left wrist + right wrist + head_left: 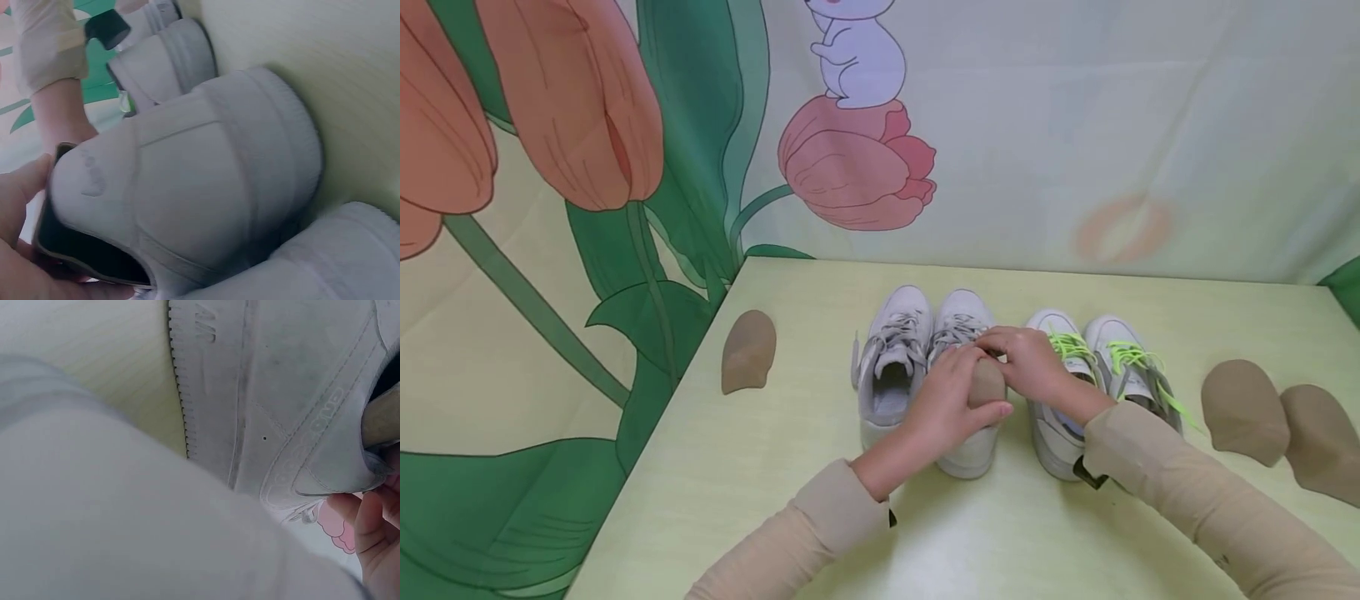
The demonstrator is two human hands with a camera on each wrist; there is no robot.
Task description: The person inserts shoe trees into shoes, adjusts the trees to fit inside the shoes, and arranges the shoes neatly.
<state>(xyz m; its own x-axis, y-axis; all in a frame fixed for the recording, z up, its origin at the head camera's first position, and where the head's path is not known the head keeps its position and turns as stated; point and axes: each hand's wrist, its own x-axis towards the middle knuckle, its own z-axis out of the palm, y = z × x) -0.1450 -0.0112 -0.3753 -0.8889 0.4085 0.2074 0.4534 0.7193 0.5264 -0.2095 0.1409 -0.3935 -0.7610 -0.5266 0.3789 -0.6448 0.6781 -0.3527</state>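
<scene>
Left hand (946,397) grips insole (988,382) | right hand (1032,360) pinches shoe (968,460) | insole between hands, partly inside shoe

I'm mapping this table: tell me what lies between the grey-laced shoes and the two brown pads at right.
In the head view, the green-laced shoes stand there, the right hand and sleeve partly over them.

A dull brown insole (987,385) with a matt face shows at the left grip (953,393), above a smooth, leather-like white shoe (187,169); beneath the grip, the smooth counter (760,483) has a soft sheen; beyond hangs lightly creased cloth (1037,142).
</scene>
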